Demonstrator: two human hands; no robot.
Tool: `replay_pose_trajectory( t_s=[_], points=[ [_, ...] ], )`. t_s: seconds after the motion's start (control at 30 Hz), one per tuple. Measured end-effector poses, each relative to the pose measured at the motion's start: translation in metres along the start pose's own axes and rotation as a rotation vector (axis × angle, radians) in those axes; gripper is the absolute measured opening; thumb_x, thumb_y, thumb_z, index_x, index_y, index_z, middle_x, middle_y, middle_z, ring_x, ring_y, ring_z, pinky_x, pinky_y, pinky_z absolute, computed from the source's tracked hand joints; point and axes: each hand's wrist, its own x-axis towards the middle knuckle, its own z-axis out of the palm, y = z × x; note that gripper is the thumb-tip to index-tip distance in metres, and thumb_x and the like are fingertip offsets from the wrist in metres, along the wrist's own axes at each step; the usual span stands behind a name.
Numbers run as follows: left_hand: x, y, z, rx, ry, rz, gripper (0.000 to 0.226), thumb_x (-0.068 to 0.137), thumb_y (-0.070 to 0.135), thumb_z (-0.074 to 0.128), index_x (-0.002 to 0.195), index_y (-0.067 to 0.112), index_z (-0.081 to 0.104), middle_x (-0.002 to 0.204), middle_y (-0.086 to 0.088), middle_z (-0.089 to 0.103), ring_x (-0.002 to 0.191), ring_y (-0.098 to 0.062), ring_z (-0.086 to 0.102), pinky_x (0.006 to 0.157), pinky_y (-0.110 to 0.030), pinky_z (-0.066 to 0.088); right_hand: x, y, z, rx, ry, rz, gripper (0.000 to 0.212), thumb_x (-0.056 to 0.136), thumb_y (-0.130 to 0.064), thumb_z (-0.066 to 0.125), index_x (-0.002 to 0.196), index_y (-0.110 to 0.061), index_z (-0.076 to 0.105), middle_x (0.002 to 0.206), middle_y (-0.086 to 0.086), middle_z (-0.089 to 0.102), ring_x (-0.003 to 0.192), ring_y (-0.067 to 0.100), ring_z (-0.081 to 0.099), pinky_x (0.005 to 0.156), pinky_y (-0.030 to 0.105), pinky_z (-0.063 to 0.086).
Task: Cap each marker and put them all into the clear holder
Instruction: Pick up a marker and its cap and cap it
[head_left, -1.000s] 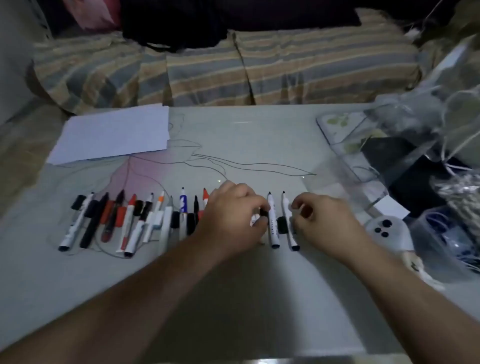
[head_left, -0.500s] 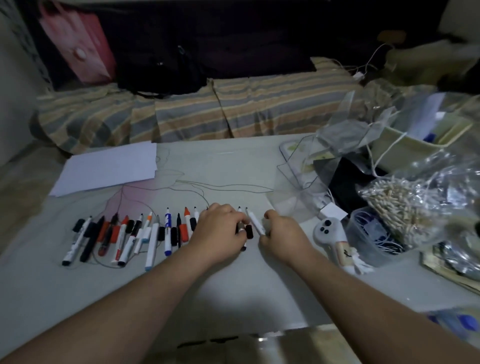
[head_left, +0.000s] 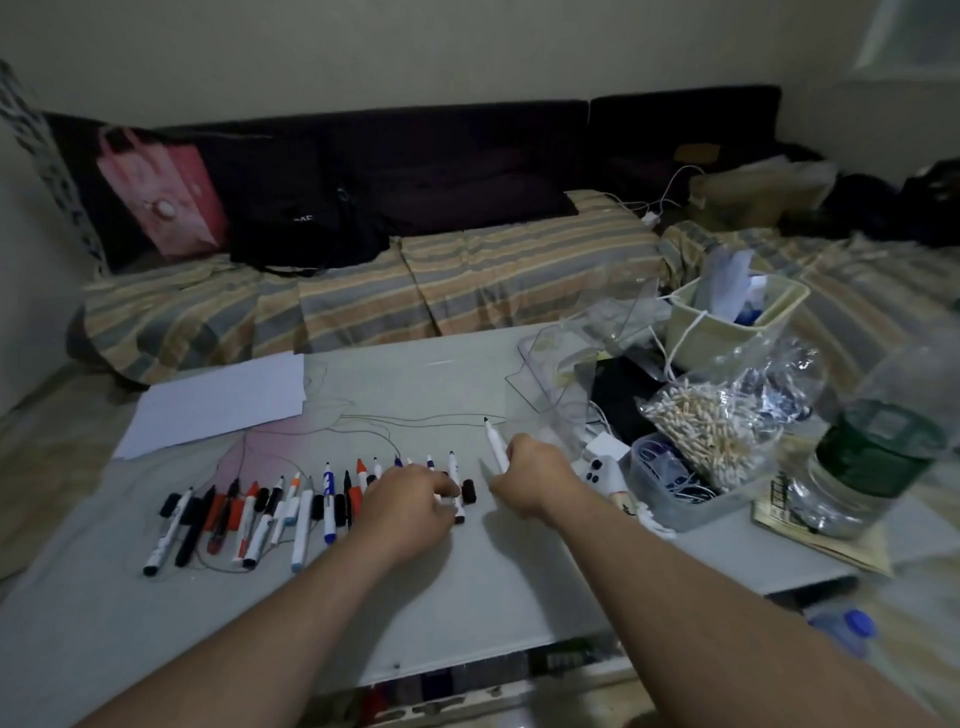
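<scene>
One marker up, its cap still down

The right hand grips a white marker, tip pointing away. The left hand curls over the row, beside a black cap, nearer it.

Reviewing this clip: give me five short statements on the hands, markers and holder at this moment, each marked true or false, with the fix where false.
1. The right hand grips a white marker with its tip uncapped. True.
2. The left hand is lifted high above the table. False: it rests low on the row of markers.
3. The clear holder already holds several markers. False: none show inside it.
4. A loose black cap lies between the two hands. True.
5. The white paper lies right of the holder. False: it lies far left.
</scene>
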Motion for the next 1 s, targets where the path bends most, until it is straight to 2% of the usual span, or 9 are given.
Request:
replay_pose_trajectory(
  t_s=[0.17,0.23,0.37,0.5,0.6,0.73,0.8,0.87,1.0],
  points=[
    [0.026,-0.009,0.007,0.018,0.009,0.035,0.031,0.081,0.033,0.060,0.107,0.040,0.074,0.105,0.009,0.072,0.108,-0.023,0.061,0.091,-0.037,0.050,-0.002,-0.002,0.003,0.171,0.044,0.035,0.020,0.097,-0.019,0.047,0.115,-0.009,0.050,0.112,0.016,0.060,0.104,0.036,0.060,0.079,0.039,0.047],
    [0.044,-0.007,0.017,0.074,-0.060,0.088,0.038,0.079,0.033,0.055,0.113,0.042,0.070,0.109,0.011,0.070,0.112,-0.025,0.057,0.094,-0.038,0.047,-0.003,0.010,0.011,0.241,0.060,0.042,0.012,0.098,-0.018,0.040,0.103,-0.012,0.049,0.102,0.014,0.060,0.094,0.035,0.058,0.073,0.038,0.044],
    [0.079,-0.003,0.034,0.204,-0.234,0.214,0.049,0.077,0.040,0.054,0.125,0.046,0.061,0.120,0.011,0.062,0.118,-0.024,0.045,0.098,-0.041,0.034,0.003,0.029,0.016,0.212,0.038,0.037,0.015,0.101,-0.029,0.039,0.101,-0.017,0.048,0.096,0.009,0.060,0.089,0.030,0.057,0.067,0.036,0.039],
    [0.098,0.004,0.036,0.240,-0.192,0.267,0.037,0.082,0.043,0.054,0.117,0.042,0.067,0.107,0.011,0.066,0.112,-0.022,0.044,0.091,-0.037,0.031,0.011,0.032,0.012,0.229,0.036,0.020,0.018,0.101,-0.033,0.042,0.097,-0.018,0.049,0.093,0.008,0.062,0.089,0.030,0.059,0.069,0.038,0.042],
    [0.100,0.007,0.030,0.158,-0.155,0.217,0.036,0.085,0.047,0.054,0.118,0.043,0.068,0.110,0.012,0.067,0.113,-0.021,0.045,0.094,-0.037,0.032,0.014,0.030,0.008,0.245,0.026,-0.001,0.017,0.100,-0.035,0.044,0.094,-0.020,0.051,0.092,0.004,0.062,0.087,0.026,0.059,0.069,0.036,0.042],
    [0.084,-0.004,-0.009,-0.121,-0.029,0.153,0.026,0.091,0.043,0.063,0.115,0.039,0.073,0.111,0.014,0.067,0.108,-0.009,0.059,0.097,-0.031,0.046,0.014,0.023,0.006,0.298,0.036,-0.047,0.021,0.101,-0.039,0.046,0.089,-0.022,0.051,0.087,0.000,0.061,0.080,0.020,0.057,0.062,0.032,0.038],
    [0.062,-0.013,-0.036,-0.309,0.060,0.091,0.022,0.093,0.038,0.066,0.113,0.038,0.074,0.109,0.018,0.066,0.097,0.003,0.062,0.087,-0.016,0.047,0.009,0.015,0.003,0.330,0.039,-0.093,0.027,0.102,-0.043,0.045,0.087,-0.022,0.052,0.082,-0.002,0.061,0.078,0.020,0.057,0.063,0.033,0.040],
    [0.035,-0.017,-0.063,-0.544,0.130,-0.008,0.018,0.093,0.033,0.069,0.108,0.039,0.076,0.104,0.018,0.071,0.091,0.005,0.066,0.077,-0.008,0.047,-0.001,0.003,-0.001,0.384,0.042,-0.161,0.033,0.103,-0.047,0.043,0.089,-0.022,0.059,0.072,-0.008,0.060,0.074,0.017,0.056,0.066,0.033,0.043],
    [0.001,-0.027,-0.111,-0.941,0.111,-0.189,0.019,0.087,0.017,0.078,0.103,0.028,0.078,0.097,0.010,0.079,0.089,-0.008,0.074,0.079,-0.020,0.058,-0.025,-0.028,-0.016,0.614,0.023,-0.256,0.033,0.102,-0.050,0.044,0.093,-0.033,0.070,0.059,-0.011,0.051,0.059,0.009,0.044,0.061,0.031,0.037]
  ],
)
